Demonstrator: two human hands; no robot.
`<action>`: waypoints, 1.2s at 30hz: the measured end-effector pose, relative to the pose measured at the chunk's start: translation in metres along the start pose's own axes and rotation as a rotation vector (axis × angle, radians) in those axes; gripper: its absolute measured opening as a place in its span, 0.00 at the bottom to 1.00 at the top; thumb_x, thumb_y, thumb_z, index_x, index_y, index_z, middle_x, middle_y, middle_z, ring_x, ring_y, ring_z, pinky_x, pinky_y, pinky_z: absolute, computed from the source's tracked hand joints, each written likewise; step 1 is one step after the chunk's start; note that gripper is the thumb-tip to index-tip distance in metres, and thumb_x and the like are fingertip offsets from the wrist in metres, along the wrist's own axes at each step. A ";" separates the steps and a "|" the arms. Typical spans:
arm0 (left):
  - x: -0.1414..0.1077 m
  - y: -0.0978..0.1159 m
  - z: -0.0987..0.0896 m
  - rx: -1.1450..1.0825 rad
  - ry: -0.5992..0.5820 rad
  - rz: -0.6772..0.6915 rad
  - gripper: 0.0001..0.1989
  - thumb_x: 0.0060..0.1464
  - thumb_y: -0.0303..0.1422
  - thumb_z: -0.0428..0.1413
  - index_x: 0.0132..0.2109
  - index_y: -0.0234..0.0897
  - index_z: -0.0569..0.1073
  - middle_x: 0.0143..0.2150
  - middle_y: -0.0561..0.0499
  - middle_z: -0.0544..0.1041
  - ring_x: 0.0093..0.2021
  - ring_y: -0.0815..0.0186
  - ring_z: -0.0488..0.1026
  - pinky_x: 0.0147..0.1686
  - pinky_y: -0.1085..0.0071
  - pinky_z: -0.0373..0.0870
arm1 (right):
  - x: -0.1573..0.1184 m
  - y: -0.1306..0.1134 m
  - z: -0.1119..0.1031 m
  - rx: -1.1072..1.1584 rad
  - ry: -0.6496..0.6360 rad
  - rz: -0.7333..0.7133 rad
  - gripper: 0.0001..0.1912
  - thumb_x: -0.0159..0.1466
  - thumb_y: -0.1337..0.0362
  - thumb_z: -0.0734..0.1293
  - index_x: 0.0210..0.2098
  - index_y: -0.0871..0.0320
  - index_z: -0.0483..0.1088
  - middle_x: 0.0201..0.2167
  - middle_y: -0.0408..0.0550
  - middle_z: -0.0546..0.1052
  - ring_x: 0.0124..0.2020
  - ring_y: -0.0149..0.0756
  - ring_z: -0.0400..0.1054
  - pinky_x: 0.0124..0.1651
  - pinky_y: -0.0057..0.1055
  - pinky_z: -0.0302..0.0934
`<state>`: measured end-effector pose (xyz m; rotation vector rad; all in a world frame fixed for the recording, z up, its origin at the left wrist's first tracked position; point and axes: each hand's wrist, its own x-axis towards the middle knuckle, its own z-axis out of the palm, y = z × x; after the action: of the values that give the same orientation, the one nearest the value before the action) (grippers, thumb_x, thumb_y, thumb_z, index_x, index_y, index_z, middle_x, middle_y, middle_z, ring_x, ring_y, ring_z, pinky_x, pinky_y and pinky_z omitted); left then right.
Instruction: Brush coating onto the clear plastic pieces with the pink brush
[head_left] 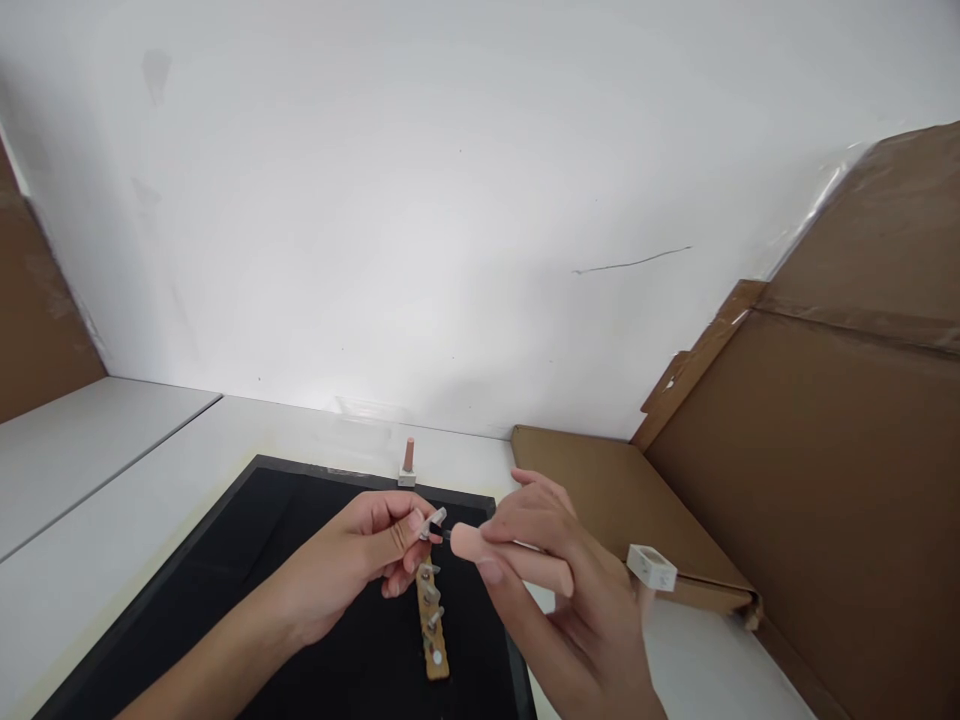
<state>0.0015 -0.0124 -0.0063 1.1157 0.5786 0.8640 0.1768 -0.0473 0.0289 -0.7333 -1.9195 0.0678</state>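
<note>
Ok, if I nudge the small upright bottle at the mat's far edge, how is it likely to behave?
The bottle would probably tip if pushed high, since its pink top stands tall and narrow. It seems unlikely to roll while upright, as its base looks square-sided. It's probably light, looking small beside the left hand.

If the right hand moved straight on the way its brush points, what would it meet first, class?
Probably the clear piece in the left hand; the brush overlaps it in view, though contact is unclear.
</note>
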 end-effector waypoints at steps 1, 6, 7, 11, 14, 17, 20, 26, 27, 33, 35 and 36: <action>0.000 0.000 0.000 0.001 0.000 -0.001 0.19 0.52 0.46 0.60 0.29 0.33 0.71 0.20 0.58 0.62 0.19 0.75 0.55 0.21 0.75 0.51 | 0.000 -0.001 0.000 -0.022 0.011 -0.007 0.09 0.61 0.74 0.62 0.34 0.53 0.64 0.24 0.37 0.70 0.22 0.30 0.63 0.50 0.44 0.59; 0.000 0.001 -0.001 0.001 0.001 -0.011 0.18 0.53 0.45 0.60 0.30 0.33 0.72 0.20 0.58 0.63 0.19 0.75 0.55 0.21 0.76 0.51 | 0.001 -0.002 0.001 0.013 0.087 -0.041 0.08 0.62 0.73 0.62 0.34 0.52 0.63 0.24 0.38 0.70 0.22 0.32 0.63 0.45 0.42 0.60; 0.000 0.001 0.000 -0.003 -0.001 -0.012 0.18 0.52 0.46 0.60 0.29 0.33 0.71 0.20 0.58 0.63 0.19 0.75 0.55 0.21 0.76 0.51 | 0.001 -0.002 0.000 0.023 0.072 -0.040 0.08 0.62 0.72 0.62 0.37 0.52 0.64 0.24 0.38 0.70 0.23 0.32 0.64 0.45 0.43 0.60; 0.000 0.003 0.001 -0.003 -0.003 -0.009 0.19 0.51 0.46 0.61 0.28 0.33 0.71 0.20 0.58 0.62 0.19 0.75 0.55 0.21 0.76 0.51 | 0.003 -0.003 -0.001 -0.022 -0.029 -0.033 0.10 0.60 0.74 0.62 0.36 0.52 0.64 0.23 0.37 0.70 0.23 0.32 0.65 0.48 0.44 0.59; 0.000 0.002 0.000 0.016 0.004 -0.014 0.18 0.53 0.45 0.60 0.30 0.33 0.72 0.20 0.58 0.63 0.19 0.75 0.55 0.21 0.76 0.51 | 0.002 -0.002 0.000 -0.048 0.029 -0.024 0.10 0.60 0.75 0.61 0.32 0.53 0.62 0.21 0.36 0.66 0.21 0.30 0.61 0.47 0.44 0.58; 0.000 0.001 -0.001 0.022 0.010 -0.016 0.18 0.53 0.45 0.60 0.30 0.33 0.72 0.20 0.57 0.63 0.19 0.75 0.55 0.21 0.76 0.51 | 0.001 -0.002 0.000 0.007 0.080 -0.051 0.09 0.59 0.74 0.62 0.35 0.52 0.63 0.22 0.37 0.65 0.21 0.31 0.61 0.46 0.44 0.59; 0.000 0.002 0.000 0.016 0.002 -0.012 0.18 0.52 0.45 0.60 0.28 0.33 0.71 0.20 0.58 0.63 0.19 0.75 0.55 0.21 0.76 0.51 | 0.003 -0.004 -0.001 0.034 -0.004 -0.083 0.11 0.59 0.74 0.62 0.37 0.52 0.64 0.23 0.37 0.67 0.23 0.32 0.65 0.48 0.44 0.59; 0.000 0.003 0.001 0.020 -0.002 -0.012 0.18 0.53 0.45 0.60 0.29 0.33 0.71 0.20 0.57 0.63 0.19 0.75 0.55 0.22 0.76 0.52 | 0.008 -0.005 -0.004 -0.102 -0.034 -0.081 0.11 0.58 0.77 0.62 0.32 0.53 0.62 0.21 0.37 0.66 0.22 0.31 0.61 0.43 0.41 0.60; 0.000 0.002 0.001 0.022 -0.004 -0.012 0.18 0.54 0.45 0.59 0.29 0.33 0.72 0.20 0.57 0.63 0.19 0.75 0.56 0.22 0.76 0.52 | 0.007 -0.004 -0.004 -0.108 -0.015 -0.081 0.11 0.58 0.77 0.62 0.32 0.53 0.62 0.21 0.37 0.66 0.22 0.31 0.61 0.43 0.41 0.60; 0.001 0.000 -0.003 0.017 -0.006 -0.016 0.18 0.53 0.45 0.60 0.30 0.32 0.72 0.20 0.58 0.63 0.19 0.75 0.55 0.22 0.76 0.52 | 0.002 -0.001 -0.002 0.026 0.061 -0.088 0.10 0.58 0.75 0.62 0.35 0.53 0.64 0.22 0.38 0.66 0.23 0.32 0.63 0.43 0.42 0.61; 0.002 0.000 -0.003 0.013 -0.001 -0.022 0.18 0.53 0.46 0.60 0.30 0.33 0.72 0.20 0.58 0.63 0.19 0.76 0.55 0.21 0.77 0.52 | 0.003 -0.001 -0.001 0.067 0.029 -0.091 0.11 0.58 0.75 0.63 0.36 0.53 0.65 0.22 0.38 0.67 0.23 0.32 0.64 0.42 0.41 0.61; 0.002 0.000 -0.002 0.012 -0.002 -0.022 0.18 0.52 0.46 0.60 0.29 0.33 0.71 0.20 0.58 0.63 0.19 0.76 0.55 0.21 0.77 0.52 | 0.004 -0.002 -0.001 0.070 0.008 -0.097 0.11 0.58 0.75 0.63 0.37 0.53 0.65 0.22 0.38 0.68 0.23 0.32 0.64 0.42 0.41 0.62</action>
<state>0.0010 -0.0098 -0.0069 1.1188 0.5942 0.8409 0.1758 -0.0468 0.0332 -0.5919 -1.9324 0.0714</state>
